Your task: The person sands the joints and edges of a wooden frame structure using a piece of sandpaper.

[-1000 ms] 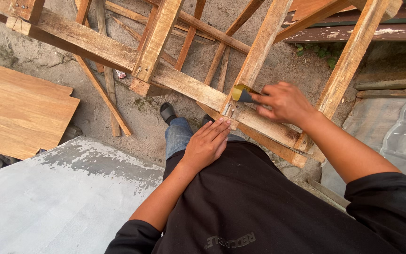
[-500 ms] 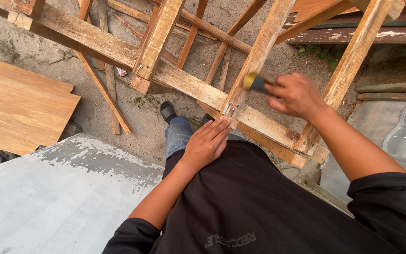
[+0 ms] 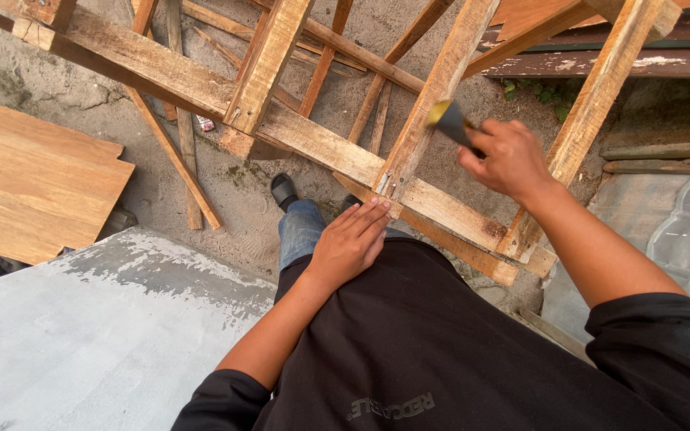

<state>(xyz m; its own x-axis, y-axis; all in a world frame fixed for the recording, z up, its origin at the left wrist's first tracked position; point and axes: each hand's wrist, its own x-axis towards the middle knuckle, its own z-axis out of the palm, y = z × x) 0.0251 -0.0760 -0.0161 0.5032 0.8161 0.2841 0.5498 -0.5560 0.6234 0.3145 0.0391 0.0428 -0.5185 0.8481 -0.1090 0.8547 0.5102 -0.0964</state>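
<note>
I see a tool [image 3: 450,121] with a yellow and black handle held in the right hand [image 3: 507,158]; the fingers are wrapped tight round it, so only the blurred handle end sticks out toward the upper left, and I cannot tell what kind of head it carries; it hangs in the air just above a slanting wooden slat [image 3: 433,100], apart from the wood as far as I can judge. The left hand [image 3: 350,242] lies flat, fingers together and stretched out, resting on my thigh over the black garment [image 3: 409,343], holding nothing; its fingertips point toward the joint where that slat meets the long diagonal beam [image 3: 313,144].

That beam belongs to a rough wooden frame [image 3: 265,64] of crossed battens that fills the upper part of the view; a second slat [image 3: 596,96] runs up on the right, just beyond my right wrist. Below the frame I make out a jeans leg [image 3: 299,231] and a black shoe [image 3: 284,190] on the bare, sandy ground [image 3: 225,183]. At the left lies a plywood board [image 3: 33,183]; in the lower left corner there is a grey concrete slab [image 3: 81,335]; at the right edge a pale moulded sheet [image 3: 680,239] shows.
</note>
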